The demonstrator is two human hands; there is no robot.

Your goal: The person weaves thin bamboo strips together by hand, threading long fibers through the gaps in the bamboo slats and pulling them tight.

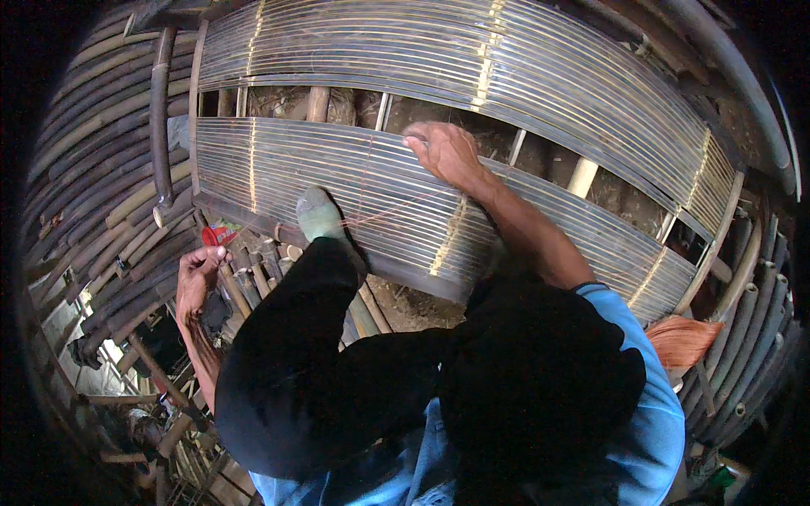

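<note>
My left hand (196,274) is closed with thumb and fingertips on a small bright red object (219,237), its kind unclear, off the near left corner of a slatted panel (304,160). Thin red string (380,218) lies across this panel's narrow strips, which pale yellowish bindings cross. My right hand (445,153) rests at the panel's far edge, its fingers curled and slightly blurred. What they hold, if anything, is hidden. My foot in a pale green sock (318,214) presses on the panel near its front edge.
A second slatted panel (380,46) lies parallel beyond, across a gap spanned by crosspieces. Stacked dark poles (110,126) fill the left side, and more poles (751,337) lie at the right. An orange bundle of fibres (683,340) sits by my right elbow.
</note>
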